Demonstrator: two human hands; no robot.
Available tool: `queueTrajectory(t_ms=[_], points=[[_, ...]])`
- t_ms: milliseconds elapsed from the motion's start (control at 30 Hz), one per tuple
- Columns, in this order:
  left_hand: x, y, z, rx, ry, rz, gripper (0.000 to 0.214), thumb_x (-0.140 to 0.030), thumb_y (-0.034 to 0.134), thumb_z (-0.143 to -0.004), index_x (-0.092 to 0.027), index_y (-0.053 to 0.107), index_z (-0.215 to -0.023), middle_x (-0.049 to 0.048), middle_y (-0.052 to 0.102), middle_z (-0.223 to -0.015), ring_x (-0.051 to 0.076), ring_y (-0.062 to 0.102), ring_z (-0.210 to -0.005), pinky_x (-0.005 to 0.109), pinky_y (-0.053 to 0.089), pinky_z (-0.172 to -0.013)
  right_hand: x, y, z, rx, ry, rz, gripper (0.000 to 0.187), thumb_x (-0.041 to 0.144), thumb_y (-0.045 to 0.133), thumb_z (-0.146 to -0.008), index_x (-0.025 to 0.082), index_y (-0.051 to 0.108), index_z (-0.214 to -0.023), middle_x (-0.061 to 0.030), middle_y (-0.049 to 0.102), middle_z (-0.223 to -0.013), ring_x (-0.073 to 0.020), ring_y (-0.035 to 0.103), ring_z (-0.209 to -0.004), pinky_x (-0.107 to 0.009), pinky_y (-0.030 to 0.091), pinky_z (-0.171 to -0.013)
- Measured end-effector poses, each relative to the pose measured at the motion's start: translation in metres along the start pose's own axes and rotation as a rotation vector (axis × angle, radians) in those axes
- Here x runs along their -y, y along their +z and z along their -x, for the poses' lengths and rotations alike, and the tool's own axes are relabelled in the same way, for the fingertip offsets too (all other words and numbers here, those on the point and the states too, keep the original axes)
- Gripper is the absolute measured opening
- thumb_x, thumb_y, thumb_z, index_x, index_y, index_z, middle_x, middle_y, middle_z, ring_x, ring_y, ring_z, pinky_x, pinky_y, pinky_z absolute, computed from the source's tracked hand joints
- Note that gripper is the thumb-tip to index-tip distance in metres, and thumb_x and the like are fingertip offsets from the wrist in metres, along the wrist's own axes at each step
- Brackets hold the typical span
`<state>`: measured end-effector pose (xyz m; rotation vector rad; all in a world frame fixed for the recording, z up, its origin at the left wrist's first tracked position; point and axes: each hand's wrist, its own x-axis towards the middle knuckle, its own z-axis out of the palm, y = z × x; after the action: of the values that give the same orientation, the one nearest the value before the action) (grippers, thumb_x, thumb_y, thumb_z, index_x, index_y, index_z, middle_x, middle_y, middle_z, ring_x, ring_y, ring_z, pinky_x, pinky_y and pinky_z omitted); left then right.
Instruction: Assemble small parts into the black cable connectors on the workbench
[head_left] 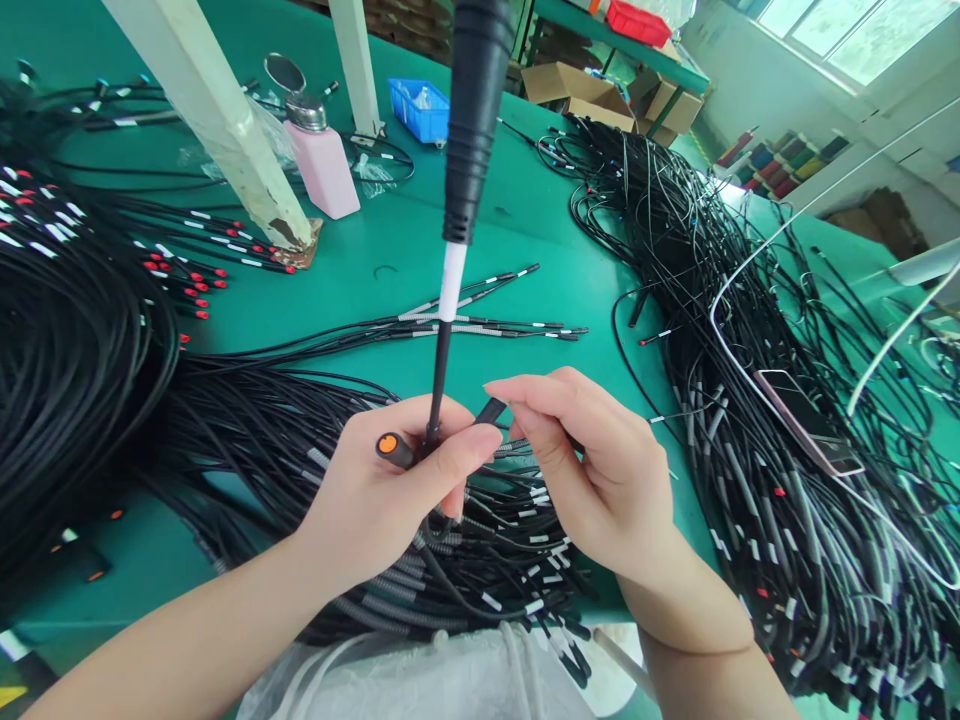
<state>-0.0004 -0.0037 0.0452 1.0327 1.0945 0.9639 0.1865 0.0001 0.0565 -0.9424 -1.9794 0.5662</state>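
My left hand is closed around a thin black cable. A black connector with an orange end sticks out at the left of this hand. The cable runs up to a white band and a thick ribbed black connector sleeve, close to the camera. Between my hands a short black cable end shows, coming out past my left thumb. My right hand has its thumb and forefinger pinched at the tip of that end. Its other fingers are curled, and what lies behind them is partly hidden.
Bundles of black cables lie under and left of my hands. Another large heap fills the right side, with a phone on it. Farther back are a pink pump bottle, white posts and a blue bin.
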Motion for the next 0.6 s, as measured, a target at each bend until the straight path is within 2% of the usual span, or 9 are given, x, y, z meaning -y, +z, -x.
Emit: queueTrajectory(t_ms=[267,467,600], points=[[-0.0038,0.0005,-0.0003,-0.008,0.0,-0.043,0.024,-0.026,0.073,-0.083,-0.025,0.068,-0.059,-0.0095,0.056,-0.038,0.008,0.049,-0.038,0.02,0.041,-0.043,0.0031,0.0014,-0.0009,-0.027,-0.01,0.01,0.026,0.004,0.055,-0.105,0.015,0.072,-0.121,-0.0019,0.073,-0.089,-0.0123,0.062,-0.073,-0.024,0.054,-0.062],[-0.0046,-0.0009,-0.0016,-0.008,0.041,-0.105,0.025,-0.025,0.073,-0.083,-0.024,0.066,-0.059,-0.0092,0.059,-0.04,0.007,0.05,-0.039,0.019,0.038,-0.043,0.0039,0.0044,0.0013,-0.037,-0.028,0.037,0.025,0.003,0.058,-0.103,0.014,0.072,-0.121,-0.0036,0.076,-0.091,-0.0134,0.064,-0.076,-0.025,0.057,-0.066],[-0.0034,-0.0009,-0.0008,-0.004,0.01,-0.069,0.024,-0.026,0.074,-0.083,-0.024,0.067,-0.06,-0.0093,0.058,-0.039,0.007,0.049,-0.038,0.019,0.038,-0.043,0.0038,0.0038,0.001,-0.045,0.0,-0.007,0.026,0.004,0.057,-0.104,0.017,0.073,-0.121,-0.002,0.076,-0.09,-0.0125,0.066,-0.074,-0.025,0.059,-0.065]])
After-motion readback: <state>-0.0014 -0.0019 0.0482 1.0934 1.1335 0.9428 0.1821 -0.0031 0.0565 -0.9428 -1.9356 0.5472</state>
